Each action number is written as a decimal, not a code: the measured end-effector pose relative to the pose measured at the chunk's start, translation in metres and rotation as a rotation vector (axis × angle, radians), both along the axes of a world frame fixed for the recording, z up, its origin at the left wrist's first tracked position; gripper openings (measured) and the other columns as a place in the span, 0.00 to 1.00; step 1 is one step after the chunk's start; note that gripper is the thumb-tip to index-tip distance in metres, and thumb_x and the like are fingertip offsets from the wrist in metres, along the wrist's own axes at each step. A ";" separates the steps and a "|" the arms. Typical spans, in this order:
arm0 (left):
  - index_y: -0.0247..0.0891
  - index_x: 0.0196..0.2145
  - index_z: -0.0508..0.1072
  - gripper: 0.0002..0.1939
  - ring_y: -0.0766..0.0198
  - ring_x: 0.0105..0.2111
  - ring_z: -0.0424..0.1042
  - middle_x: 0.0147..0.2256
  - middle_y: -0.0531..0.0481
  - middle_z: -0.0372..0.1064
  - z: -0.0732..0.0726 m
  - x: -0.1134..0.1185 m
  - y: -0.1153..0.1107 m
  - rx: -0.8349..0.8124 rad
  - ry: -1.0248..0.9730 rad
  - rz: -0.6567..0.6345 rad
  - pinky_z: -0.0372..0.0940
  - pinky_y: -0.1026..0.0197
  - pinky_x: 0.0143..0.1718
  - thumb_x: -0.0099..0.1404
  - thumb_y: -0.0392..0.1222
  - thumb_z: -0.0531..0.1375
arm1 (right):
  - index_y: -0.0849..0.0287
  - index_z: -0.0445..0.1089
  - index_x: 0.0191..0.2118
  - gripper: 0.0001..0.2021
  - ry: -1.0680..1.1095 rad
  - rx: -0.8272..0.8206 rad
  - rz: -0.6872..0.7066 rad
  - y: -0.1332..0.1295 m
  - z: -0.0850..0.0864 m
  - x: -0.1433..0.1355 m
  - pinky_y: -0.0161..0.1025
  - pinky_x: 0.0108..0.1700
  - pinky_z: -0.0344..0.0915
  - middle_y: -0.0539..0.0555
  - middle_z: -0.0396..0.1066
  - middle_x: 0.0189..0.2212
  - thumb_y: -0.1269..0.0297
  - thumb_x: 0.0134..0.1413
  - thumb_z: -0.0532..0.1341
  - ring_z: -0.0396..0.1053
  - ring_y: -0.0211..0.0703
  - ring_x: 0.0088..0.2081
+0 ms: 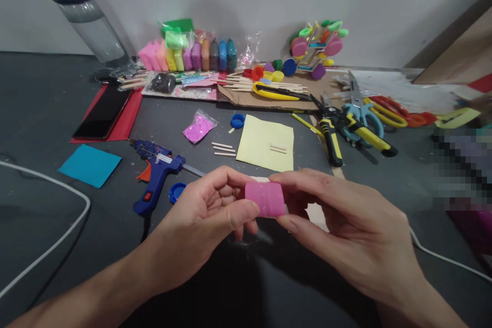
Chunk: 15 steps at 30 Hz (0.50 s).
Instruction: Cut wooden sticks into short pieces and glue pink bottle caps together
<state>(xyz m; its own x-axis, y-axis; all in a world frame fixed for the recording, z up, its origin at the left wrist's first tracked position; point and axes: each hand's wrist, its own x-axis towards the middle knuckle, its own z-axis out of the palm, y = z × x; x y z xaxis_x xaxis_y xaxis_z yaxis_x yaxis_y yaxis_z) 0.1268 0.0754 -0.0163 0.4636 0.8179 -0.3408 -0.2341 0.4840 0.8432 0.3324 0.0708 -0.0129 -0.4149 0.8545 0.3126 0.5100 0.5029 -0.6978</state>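
Between my two hands is a small pink cylinder-shaped piece (265, 199) with a seam across it, lying on its side. My left hand (215, 210) grips its left end, thumb in front and fingers behind. At its right end, my right hand (342, 220) pinches it between thumb and forefinger. Pale flat material (315, 215) shows partly behind my right fingers. Just beyond lies a yellow paper sheet (261, 138) with short sticks (278, 148) on it. A blue bottle cap (177, 193) sits left of my left hand.
A blue glue gun (157, 174) lies on the left, its cable running toward me. Pliers (330, 138), scissors (359, 107) and a yellow cutter (280, 93) lie at the right and back. A tilted-looking water bottle (88, 20) stands back left; a phone (103, 113) rests on red paper.
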 end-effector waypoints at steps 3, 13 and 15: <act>0.37 0.39 0.73 0.04 0.76 0.27 0.69 0.27 0.58 0.73 0.001 0.000 0.000 0.004 0.012 0.006 0.64 0.74 0.30 0.67 0.39 0.64 | 0.48 0.67 0.51 0.13 -0.014 -0.001 0.003 0.000 0.000 0.000 0.28 0.32 0.65 0.44 0.74 0.38 0.64 0.62 0.65 0.68 0.28 0.28; 0.39 0.42 0.71 0.08 0.73 0.29 0.69 0.30 0.56 0.73 0.001 -0.004 0.002 0.037 0.062 -0.027 0.64 0.71 0.31 0.67 0.44 0.63 | 0.46 0.69 0.51 0.14 0.048 -0.081 -0.055 -0.003 -0.001 -0.001 0.31 0.32 0.66 0.44 0.74 0.34 0.64 0.61 0.66 0.70 0.34 0.30; 0.42 0.45 0.72 0.12 0.72 0.33 0.71 0.35 0.56 0.74 0.001 -0.005 0.001 0.059 0.108 0.011 0.65 0.72 0.34 0.65 0.45 0.66 | 0.46 0.69 0.50 0.13 0.062 -0.092 -0.073 -0.003 0.000 -0.002 0.31 0.32 0.66 0.44 0.74 0.34 0.64 0.61 0.66 0.70 0.33 0.30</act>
<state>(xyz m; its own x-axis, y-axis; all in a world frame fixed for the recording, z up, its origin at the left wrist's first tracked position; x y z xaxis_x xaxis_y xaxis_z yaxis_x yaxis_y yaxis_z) 0.1219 0.0760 -0.0155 0.4176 0.8431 -0.3388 -0.1459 0.4302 0.8908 0.3303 0.0680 -0.0134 -0.3332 0.9079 0.2542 0.4972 0.3983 -0.7708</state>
